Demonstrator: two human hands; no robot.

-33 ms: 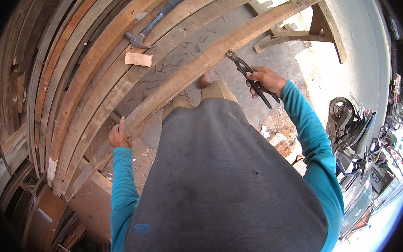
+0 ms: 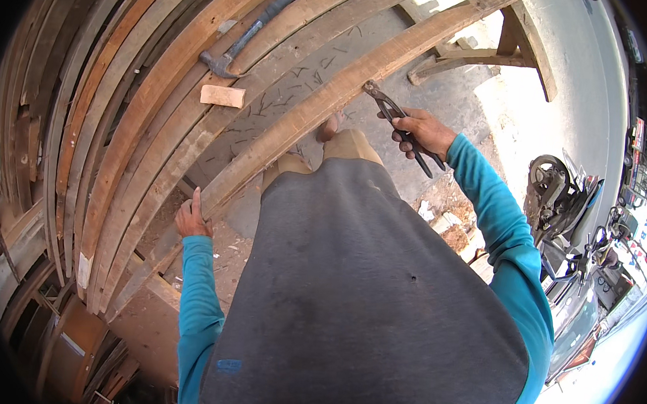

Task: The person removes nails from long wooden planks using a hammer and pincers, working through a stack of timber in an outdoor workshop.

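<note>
A long wooden beam (image 2: 310, 114) crosses in front of me, the nearest of several. On its lower-left part rests my left hand (image 2: 192, 217), index finger stretched along the wood and the other fingers curled at its edge. In my right hand (image 2: 422, 133) are dark metal pincers (image 2: 393, 111), its fingers wrapped round the handles. The jaws touch or nearly touch the beam's near edge; whether they grip a nail there cannot be seen. Beyond, a claw hammer (image 2: 232, 54) with a dark handle and a small pale block (image 2: 222, 96) lie on neighbouring beams.
Stacked planks (image 2: 111, 107) fill the left side. Many loose nails (image 2: 302, 73) lie on the concrete floor beneath the beams. A wooden trestle (image 2: 488, 58) stands at the far right, and a motorcycle (image 2: 561, 191) is parked at right. Rubble (image 2: 455, 236) lies near my right arm.
My right hand has shifted slightly left and toward the jaws, and the pincer handles have tilted a little. My left hand stays in place on the beam.
</note>
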